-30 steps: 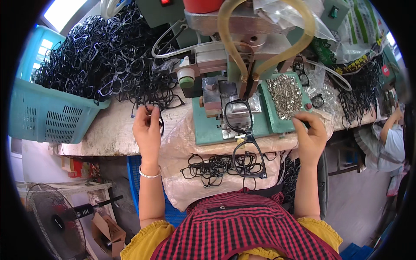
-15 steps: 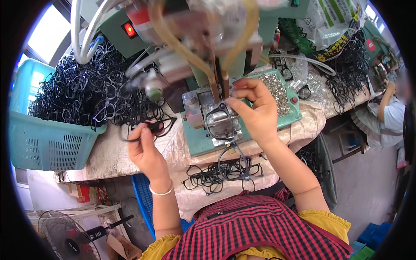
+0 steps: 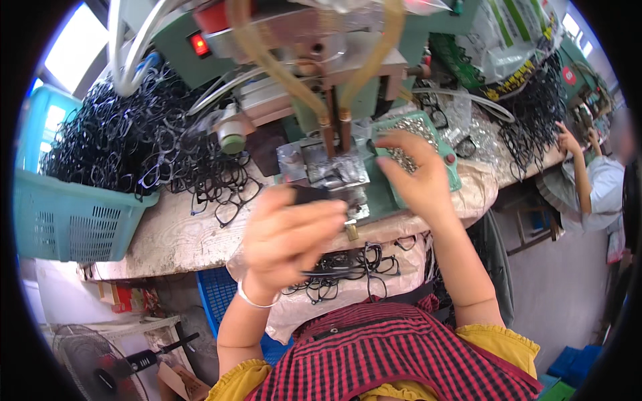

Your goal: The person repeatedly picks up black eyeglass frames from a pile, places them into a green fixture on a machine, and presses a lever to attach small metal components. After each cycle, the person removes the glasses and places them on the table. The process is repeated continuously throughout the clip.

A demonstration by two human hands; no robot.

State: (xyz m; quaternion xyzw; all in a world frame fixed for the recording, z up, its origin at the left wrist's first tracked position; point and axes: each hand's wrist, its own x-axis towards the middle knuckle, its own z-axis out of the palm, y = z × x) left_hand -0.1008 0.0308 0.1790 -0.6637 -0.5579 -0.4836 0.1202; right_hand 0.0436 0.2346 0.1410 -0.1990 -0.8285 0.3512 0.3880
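Glossy plastic eyeglass frames (image 3: 120,134)

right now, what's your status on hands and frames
Left hand blurred, black item at it, hold unclear. Right hand by tray, grip unclear. Frames heaped left. Left hand partly hides green base.

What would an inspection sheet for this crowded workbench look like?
Surface: worn, pale wooden worktop, its front partly covered by crinkled pinkish sheeting.
Job's things: black spectacle frames heaped at left in and beside a turquoise slotted plastic basket; shiny little metal pieces in a green rectangular tray; silvery metal machine jig.
Clutter: crumpled clear plastic beyond the tray.
Hands: bare left hand blurred, a black thing at its fingers, grip unclear; bare right hand by the tray, thumb and fingers apart.
Cables: yellowish flexible tubes reaching down to coppery rods.
Surroundings: round black fan, lower left; another person in pale clothing, far right.
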